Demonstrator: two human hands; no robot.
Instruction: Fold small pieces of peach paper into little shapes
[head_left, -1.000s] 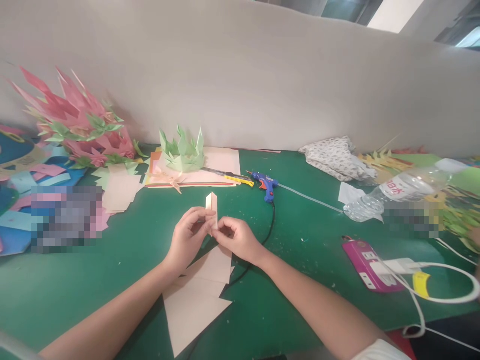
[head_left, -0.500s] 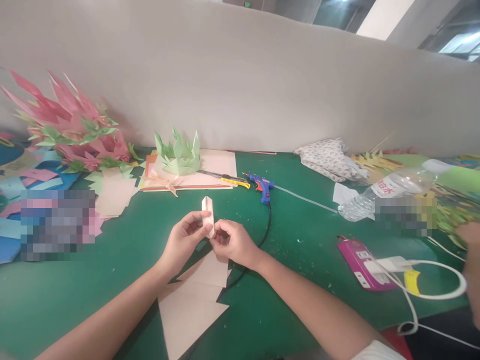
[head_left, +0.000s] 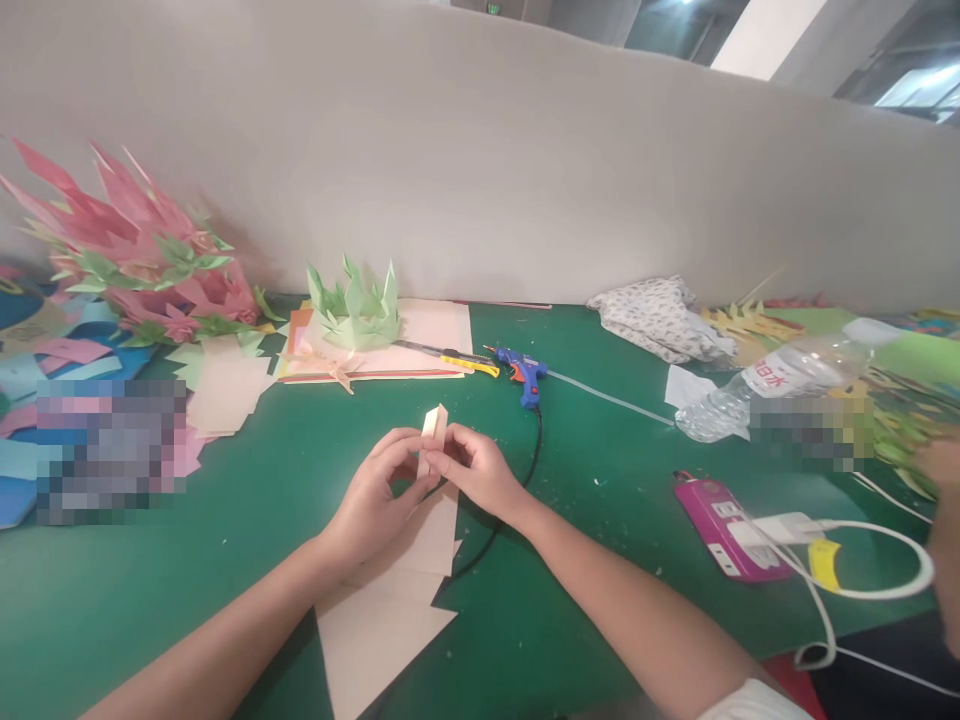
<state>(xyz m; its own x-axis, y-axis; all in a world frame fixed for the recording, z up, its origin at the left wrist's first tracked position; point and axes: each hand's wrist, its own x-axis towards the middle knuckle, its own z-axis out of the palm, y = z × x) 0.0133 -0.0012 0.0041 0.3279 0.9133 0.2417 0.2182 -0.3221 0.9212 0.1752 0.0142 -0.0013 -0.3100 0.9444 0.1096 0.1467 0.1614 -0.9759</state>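
A small cream strip of folded paper stands upright between my two hands, in the middle of the head view. My left hand pinches it from the left, fingers and thumb closed about its lower part. On the other side, my right hand holds the same strip between thumb and fingers. Its lower end is partly hidden by the fingertips. Below my hands lies a pale cream sheet with zigzag-cut edges, flat on the green table.
A blue glue gun with a black cord and a yellow cutter lie beyond my hands. A green paper crown stands on stacked sheets. At right are a plastic bottle and a purple power strip; another person's arm shows at the edge.
The folded strip has shifted slightly right and turned, now leaning a little. My right hand has risen to grip it nearer the middle, and my left fingers have spread around it.
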